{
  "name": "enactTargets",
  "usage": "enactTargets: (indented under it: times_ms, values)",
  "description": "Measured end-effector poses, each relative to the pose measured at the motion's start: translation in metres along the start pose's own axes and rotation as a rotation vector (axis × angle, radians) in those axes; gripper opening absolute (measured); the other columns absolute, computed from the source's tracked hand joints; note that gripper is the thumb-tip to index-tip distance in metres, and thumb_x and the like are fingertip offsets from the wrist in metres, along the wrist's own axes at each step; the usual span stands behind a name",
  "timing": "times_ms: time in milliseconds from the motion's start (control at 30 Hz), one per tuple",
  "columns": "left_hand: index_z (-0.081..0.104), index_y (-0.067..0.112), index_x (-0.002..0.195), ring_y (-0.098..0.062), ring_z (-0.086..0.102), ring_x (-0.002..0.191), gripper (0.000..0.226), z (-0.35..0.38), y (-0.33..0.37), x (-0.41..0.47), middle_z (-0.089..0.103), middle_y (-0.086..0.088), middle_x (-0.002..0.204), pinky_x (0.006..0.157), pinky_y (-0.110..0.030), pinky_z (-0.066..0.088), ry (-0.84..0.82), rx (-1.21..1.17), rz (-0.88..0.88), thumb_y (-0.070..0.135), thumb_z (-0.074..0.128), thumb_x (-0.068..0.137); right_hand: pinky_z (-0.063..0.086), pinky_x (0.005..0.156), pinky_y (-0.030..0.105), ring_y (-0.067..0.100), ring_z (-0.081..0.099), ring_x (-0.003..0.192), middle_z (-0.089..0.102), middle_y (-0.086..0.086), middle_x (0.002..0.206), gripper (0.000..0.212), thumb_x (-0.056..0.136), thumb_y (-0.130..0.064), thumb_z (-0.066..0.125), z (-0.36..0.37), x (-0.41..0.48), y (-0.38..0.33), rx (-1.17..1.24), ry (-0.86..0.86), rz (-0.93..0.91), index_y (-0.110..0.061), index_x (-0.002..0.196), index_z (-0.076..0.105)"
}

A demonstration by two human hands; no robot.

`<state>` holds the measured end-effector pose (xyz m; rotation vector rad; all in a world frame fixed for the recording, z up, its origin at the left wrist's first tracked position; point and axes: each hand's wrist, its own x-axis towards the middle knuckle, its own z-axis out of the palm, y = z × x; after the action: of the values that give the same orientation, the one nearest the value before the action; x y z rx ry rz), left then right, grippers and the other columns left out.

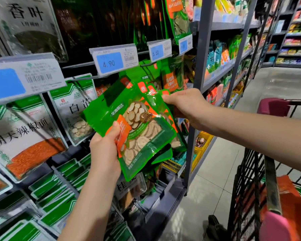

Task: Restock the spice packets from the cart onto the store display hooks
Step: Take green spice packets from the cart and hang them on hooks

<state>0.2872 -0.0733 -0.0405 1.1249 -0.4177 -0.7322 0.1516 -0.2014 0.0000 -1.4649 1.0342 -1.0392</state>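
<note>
A supermarket aisle: pale tiled floor [215, 171], grey shelving running off to the right, and a peg display rack [196, 66] of hanging spice packets filling the left. Nearest, at the right edge, stands the black wire cart [254, 171]. Orange-and-green packets [288, 197] lie in its basket, so there seems to be more stock to hang.

In front of the rack the left hand [104, 150] grips the lower left edge of a green packet of sliced root [142, 129], thumb on its face and fingers curled behind. That packet fronts a small fan of similar packets. The right hand [186, 105] pinches the fan's upper right corners, fingers closed on them. The bundle is held tilted, its tops toward the rack, just below the 4.90 price tag [109, 62].

Behind it a dark hook rod [83, 79] juts out above white packets of sliced root [76, 108]. Bay-leaf packets [172, 79] hang further right.

The step in hand looks like threading the bundle onto a hook; which hook, I cannot tell. To do it well:
- Square the packet tops so the hang holes line up.
- Bring the bundle upright.
- Let the left hand carry the weight while the right steers the holes over the hook tip.
- Slide the packets back with their faces outward.
</note>
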Motion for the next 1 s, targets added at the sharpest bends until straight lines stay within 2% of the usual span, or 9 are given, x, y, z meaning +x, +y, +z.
enactTargets:
  times_ms: [100, 267, 367, 433, 567, 700, 767, 867, 1000]
  values:
    - [0.04, 0.021, 0.079, -0.024, 0.06, 0.082, 0.026, 0.001, 0.002, -0.002, 0.061, -0.008, 0.084, 0.085, -0.047, 0.051, 0.006, -0.006, -0.006, 0.018, 0.061, 0.094, 0.05, 0.094, 0.05, 0.035, 0.065, 0.096, 0.071, 0.014, 0.094, 0.019, 0.08, -0.024, 0.076, 0.0, 0.004, 0.003, -0.043, 0.072, -0.01, -0.005, 0.076, 0.071]
    - [0.043, 0.018, 0.082, -0.011, 0.052, 0.049, 0.021, -0.003, 0.007, 0.001, 0.055, -0.004, 0.072, 0.054, -0.029, 0.045, 0.057, 0.007, 0.014, 0.02, 0.06, 0.094, 0.052, 0.09, 0.054, 0.028, 0.063, 0.083, 0.064, 0.017, 0.081, 0.027, 0.081, -0.037, 0.068, -0.006, 0.014, 0.005, -0.076, 0.187, -0.066, -0.016, 0.067, 0.058]
    - [0.033, 0.021, 0.075, -0.015, 0.052, 0.059, 0.033, -0.006, 0.011, 0.001, 0.06, -0.004, 0.062, 0.066, -0.037, 0.045, 0.059, -0.003, 0.033, 0.016, 0.059, 0.095, 0.052, 0.083, 0.042, 0.028, 0.055, 0.075, 0.055, 0.018, 0.077, 0.021, 0.077, -0.042, 0.062, -0.011, 0.02, 0.007, -0.06, 0.221, -0.071, -0.021, 0.078, 0.058]
    - [0.032, 0.021, 0.074, -0.018, 0.052, 0.062, 0.035, -0.01, 0.012, 0.0, 0.061, -0.002, 0.057, 0.07, -0.042, 0.044, 0.055, 0.002, 0.026, 0.014, 0.059, 0.095, 0.037, 0.07, 0.031, 0.022, 0.043, 0.073, 0.046, 0.011, 0.077, 0.021, 0.09, -0.034, 0.059, -0.014, 0.02, 0.007, -0.089, 0.229, -0.084, -0.02, 0.075, 0.053]
    - [0.039, 0.019, 0.082, -0.02, 0.061, 0.071, 0.025, -0.019, 0.011, 0.003, 0.062, -0.01, 0.089, 0.079, -0.045, 0.052, 0.059, 0.023, -0.024, 0.016, 0.062, 0.093, 0.036, 0.069, 0.034, 0.021, 0.043, 0.077, 0.048, 0.015, 0.079, 0.026, 0.095, -0.029, 0.055, -0.018, 0.026, 0.009, -0.087, 0.241, -0.089, -0.015, 0.073, 0.053]
    - [0.042, 0.017, 0.083, -0.024, 0.059, 0.071, 0.023, -0.023, 0.011, 0.001, 0.062, -0.011, 0.083, 0.088, -0.052, 0.048, 0.024, 0.081, -0.016, 0.016, 0.063, 0.092, 0.039, 0.073, 0.031, 0.021, 0.047, 0.084, 0.054, 0.015, 0.088, 0.025, 0.099, -0.023, 0.049, -0.015, 0.035, 0.002, -0.084, 0.183, -0.081, -0.003, 0.089, 0.059]
    - [0.04, 0.019, 0.081, -0.024, 0.059, 0.07, 0.025, -0.023, 0.011, 0.002, 0.062, -0.01, 0.083, 0.083, -0.05, 0.049, 0.019, 0.093, -0.009, 0.016, 0.063, 0.092, 0.034, 0.068, 0.029, 0.02, 0.046, 0.082, 0.051, 0.011, 0.089, 0.024, 0.101, -0.023, 0.046, -0.011, 0.043, -0.002, -0.099, 0.173, -0.08, -0.013, 0.079, 0.052]
    - [0.044, 0.018, 0.085, -0.019, 0.064, 0.064, 0.02, -0.024, 0.009, 0.006, 0.065, -0.009, 0.084, 0.067, -0.038, 0.055, -0.002, 0.112, 0.002, 0.017, 0.063, 0.091, 0.032, 0.07, 0.03, 0.02, 0.043, 0.081, 0.048, 0.01, 0.088, 0.027, 0.101, -0.025, 0.044, -0.003, 0.058, -0.007, -0.09, 0.219, -0.104, -0.004, 0.089, 0.056]
    - [0.051, 0.013, 0.091, -0.025, 0.066, 0.069, 0.015, -0.027, 0.006, 0.011, 0.069, -0.012, 0.085, 0.076, -0.047, 0.055, -0.041, 0.139, 0.0, 0.018, 0.065, 0.09, 0.031, 0.074, 0.033, 0.019, 0.04, 0.081, 0.046, 0.007, 0.091, 0.026, 0.101, -0.024, 0.04, 0.005, 0.075, -0.015, -0.048, 0.231, -0.142, -0.002, 0.092, 0.052]
